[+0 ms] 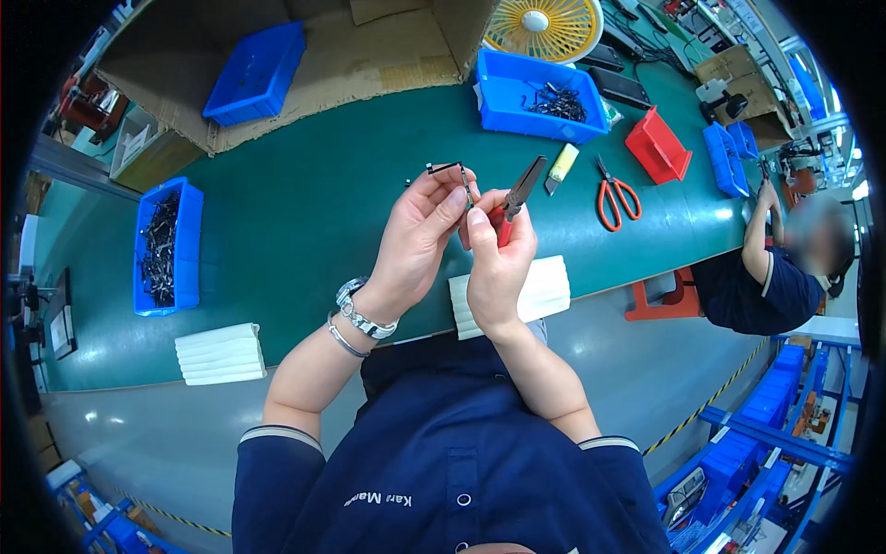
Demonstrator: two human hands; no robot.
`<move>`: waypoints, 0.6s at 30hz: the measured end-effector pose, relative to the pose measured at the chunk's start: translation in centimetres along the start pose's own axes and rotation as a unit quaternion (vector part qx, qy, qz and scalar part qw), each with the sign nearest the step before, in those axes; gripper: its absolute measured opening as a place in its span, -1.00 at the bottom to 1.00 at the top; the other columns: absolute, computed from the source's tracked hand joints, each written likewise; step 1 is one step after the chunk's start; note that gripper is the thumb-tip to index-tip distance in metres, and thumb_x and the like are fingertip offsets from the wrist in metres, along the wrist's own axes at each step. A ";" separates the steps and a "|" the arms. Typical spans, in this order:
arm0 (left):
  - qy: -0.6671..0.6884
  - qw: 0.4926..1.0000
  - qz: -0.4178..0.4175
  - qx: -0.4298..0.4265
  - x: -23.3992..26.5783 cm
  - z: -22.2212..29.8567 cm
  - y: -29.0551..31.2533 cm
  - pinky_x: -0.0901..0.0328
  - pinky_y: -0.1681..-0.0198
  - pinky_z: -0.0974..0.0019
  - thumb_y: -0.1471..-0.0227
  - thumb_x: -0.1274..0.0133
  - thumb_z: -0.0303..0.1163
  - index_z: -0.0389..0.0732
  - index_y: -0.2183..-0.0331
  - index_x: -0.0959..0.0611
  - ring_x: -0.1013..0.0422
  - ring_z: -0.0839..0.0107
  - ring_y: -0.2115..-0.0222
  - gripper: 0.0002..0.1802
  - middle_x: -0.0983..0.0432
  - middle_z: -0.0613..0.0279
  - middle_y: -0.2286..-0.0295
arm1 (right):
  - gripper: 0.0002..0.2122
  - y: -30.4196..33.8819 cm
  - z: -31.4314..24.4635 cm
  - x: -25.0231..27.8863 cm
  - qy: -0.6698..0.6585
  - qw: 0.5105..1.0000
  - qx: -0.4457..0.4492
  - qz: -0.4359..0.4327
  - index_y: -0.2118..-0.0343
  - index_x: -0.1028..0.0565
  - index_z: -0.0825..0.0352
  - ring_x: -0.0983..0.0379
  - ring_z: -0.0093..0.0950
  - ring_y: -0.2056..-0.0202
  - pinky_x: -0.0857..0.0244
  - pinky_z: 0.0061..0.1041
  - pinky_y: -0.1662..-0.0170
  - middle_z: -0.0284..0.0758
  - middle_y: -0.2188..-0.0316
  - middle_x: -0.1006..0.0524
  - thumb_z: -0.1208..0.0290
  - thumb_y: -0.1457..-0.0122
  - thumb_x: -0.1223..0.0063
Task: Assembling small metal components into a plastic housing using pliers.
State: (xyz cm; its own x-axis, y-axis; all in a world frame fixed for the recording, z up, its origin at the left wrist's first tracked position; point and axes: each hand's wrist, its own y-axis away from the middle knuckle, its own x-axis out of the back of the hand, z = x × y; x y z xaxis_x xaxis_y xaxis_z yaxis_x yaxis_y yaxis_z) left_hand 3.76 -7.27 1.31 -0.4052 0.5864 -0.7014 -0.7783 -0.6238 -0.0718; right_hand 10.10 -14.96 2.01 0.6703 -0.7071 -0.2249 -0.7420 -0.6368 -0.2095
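Note:
My left hand (pixel 413 242) is closed, pinching a thin black bent strip (pixel 447 168) between thumb and fingers above the table. One end of the strip turns off to the left over my fingertips. My right hand (pixel 499 272) grips red-handled pliers (pixel 525 187) with the metal jaws pointing up and right, away from the strip. The right thumb and fingertip meet at the strip's lower end; whether they also pinch it is hard to make out. Beyond the right hand lie a yellow utility knife (pixel 562 165) and orange-handled scissors (pixel 616 196).
Blue bins of small black parts stand at left (pixel 195 249) and far centre (pixel 498 97). A red bin (pixel 666 152) is at right. White folded pads (pixel 220 355) lie along the green table's (pixel 305 203) near edge. A large cardboard box (pixel 388 55) stands behind; another person (pixel 775 277) sits at right.

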 end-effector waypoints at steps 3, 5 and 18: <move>0.001 1.000 0.007 0.007 0.2 -0.1 -0.2 -0.26 0.21 0.48 -0.14 0.01 -0.37 -0.21 0.14 -0.48 -0.35 0.58 0.29 -0.76 -0.44 0.36 0.30 | -0.94 -0.2 0.1 0.0 0.006 1.000 -0.010 0.001 0.39 -0.32 0.36 -0.17 -0.71 0.53 -0.10 -0.68 0.46 -0.47 0.53 -0.30 0.54 -0.12 0.05; 0.000 1.000 0.016 0.012 0.2 -0.2 -0.3 -0.26 0.14 0.46 -0.14 0.01 -0.38 -0.21 0.14 -0.48 -0.35 0.58 0.26 -0.77 -0.44 0.36 0.29 | -0.93 -0.3 0.1 0.0 0.009 1.000 -0.014 0.004 0.40 -0.33 0.37 -0.15 -0.72 0.52 -0.09 -0.68 0.45 -0.48 0.54 -0.29 0.54 -0.11 0.03; -0.074 0.994 0.075 0.025 0.7 -0.5 -0.9 -0.24 0.09 0.45 -0.15 0.03 -0.42 -0.27 0.11 -0.45 -0.35 0.55 0.22 -0.74 -0.41 0.30 0.27 | -0.92 -1.7 2.4 1.3 -0.021 0.997 -0.062 -0.039 0.41 -0.34 0.36 -0.17 -0.67 0.54 -0.08 -0.65 0.46 -0.45 0.54 -0.31 0.51 -0.10 0.00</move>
State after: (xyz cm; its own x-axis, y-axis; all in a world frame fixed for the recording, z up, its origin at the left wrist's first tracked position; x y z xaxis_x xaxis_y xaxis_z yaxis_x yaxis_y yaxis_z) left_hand 4.43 -6.55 0.52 -0.5816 0.5605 -0.5896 -0.7254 -0.6853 0.0641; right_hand 12.21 -14.08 -0.19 0.7230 -0.6428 -0.2530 -0.6814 -0.7238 -0.1085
